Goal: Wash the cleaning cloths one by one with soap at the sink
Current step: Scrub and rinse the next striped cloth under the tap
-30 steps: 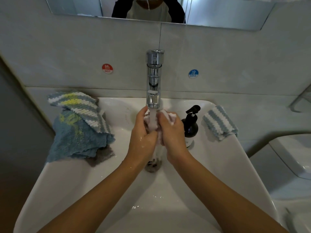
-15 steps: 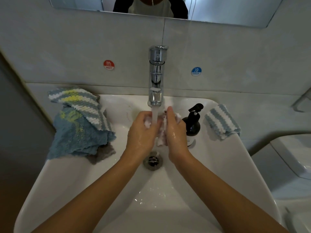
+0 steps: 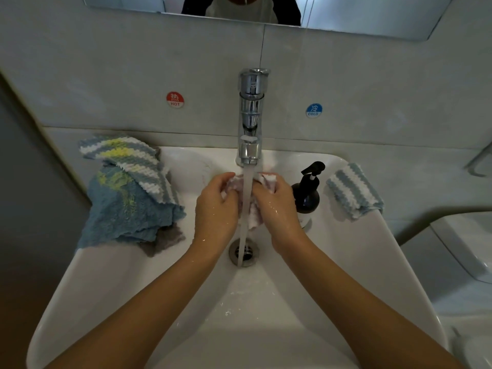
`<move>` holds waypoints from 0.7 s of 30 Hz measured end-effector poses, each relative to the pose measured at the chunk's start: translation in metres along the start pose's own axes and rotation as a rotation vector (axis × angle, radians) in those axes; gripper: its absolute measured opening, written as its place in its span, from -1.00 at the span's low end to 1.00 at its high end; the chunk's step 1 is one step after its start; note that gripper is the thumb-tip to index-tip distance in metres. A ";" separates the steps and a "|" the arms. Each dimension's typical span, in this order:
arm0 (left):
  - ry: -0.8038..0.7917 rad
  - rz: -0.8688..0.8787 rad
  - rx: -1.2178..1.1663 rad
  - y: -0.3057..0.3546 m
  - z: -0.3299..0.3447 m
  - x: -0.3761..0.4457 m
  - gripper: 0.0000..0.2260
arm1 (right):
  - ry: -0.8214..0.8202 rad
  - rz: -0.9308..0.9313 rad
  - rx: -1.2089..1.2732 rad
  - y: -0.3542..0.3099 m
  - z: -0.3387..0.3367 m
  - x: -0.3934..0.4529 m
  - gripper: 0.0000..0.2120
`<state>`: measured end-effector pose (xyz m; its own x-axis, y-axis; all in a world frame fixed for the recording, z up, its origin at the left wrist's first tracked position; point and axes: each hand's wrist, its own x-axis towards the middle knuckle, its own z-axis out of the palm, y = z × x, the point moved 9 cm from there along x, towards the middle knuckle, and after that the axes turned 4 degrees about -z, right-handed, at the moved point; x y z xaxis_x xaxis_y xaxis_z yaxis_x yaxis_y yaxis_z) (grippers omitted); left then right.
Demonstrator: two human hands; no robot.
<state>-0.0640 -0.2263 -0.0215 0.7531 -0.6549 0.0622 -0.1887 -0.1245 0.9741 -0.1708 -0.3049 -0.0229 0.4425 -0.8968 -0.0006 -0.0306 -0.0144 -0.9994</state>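
White sink (image 3: 372,262), centre frame. Left hand (image 3: 215,206) and right hand (image 3: 279,206) curled round pale cloth (image 3: 251,209), mid-frame under tap (image 3: 251,115) stream. Pile (image 3: 125,198) on upper-left rim. Risk: cloth slipping onto drain (image 3: 243,251); splash over rim from stream on bunched cloth.

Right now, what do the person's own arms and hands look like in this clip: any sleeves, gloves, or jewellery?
Both forearms are bare up to the frame's edge: no sleeves in view. The left hand and right hand wear no gloves, and no rings, watch or bracelet show. Both hands glisten with water droplets, which also dot the wrists. The nails cannot be made out.
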 end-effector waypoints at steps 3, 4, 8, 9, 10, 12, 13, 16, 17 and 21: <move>0.018 0.121 0.083 0.008 -0.002 0.000 -0.86 | 0.030 0.029 0.007 0.000 0.000 0.000 -0.80; 0.017 0.164 0.125 0.010 -0.002 0.000 -0.86 | 0.054 0.036 0.029 0.000 -0.003 0.001 -0.77; 0.005 0.224 0.195 0.013 0.002 0.000 -0.83 | 0.087 0.053 0.091 0.003 -0.010 0.002 -0.73; -0.002 0.215 0.176 0.013 0.002 0.001 -0.83 | 0.074 0.062 0.099 0.004 -0.008 0.001 -0.72; -0.006 0.195 0.145 0.013 0.002 0.001 -0.84 | 0.052 0.081 0.108 0.005 -0.005 0.000 -0.69; -0.010 0.143 0.044 0.012 -0.002 0.002 -0.85 | 0.028 0.139 0.120 0.010 0.000 -0.001 -0.60; -0.005 0.135 0.005 0.013 -0.004 0.001 -0.85 | 0.017 0.176 0.143 0.013 0.003 -0.002 -0.54; -0.032 0.208 -0.038 0.022 -0.004 -0.006 -0.87 | -0.032 0.220 0.187 0.017 0.010 -0.005 -0.37; -0.066 0.216 -0.058 0.023 0.000 -0.008 -0.87 | -0.044 0.215 0.198 0.017 0.010 -0.006 -0.36; -0.185 0.130 -0.134 0.016 0.016 -0.010 -0.66 | -0.099 0.203 0.347 0.014 0.009 -0.009 -0.35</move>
<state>-0.0853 -0.2337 -0.0098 0.5973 -0.7858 0.1601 -0.1824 0.0613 0.9813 -0.1670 -0.2930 -0.0370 0.5432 -0.8190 -0.1848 0.1704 0.3231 -0.9309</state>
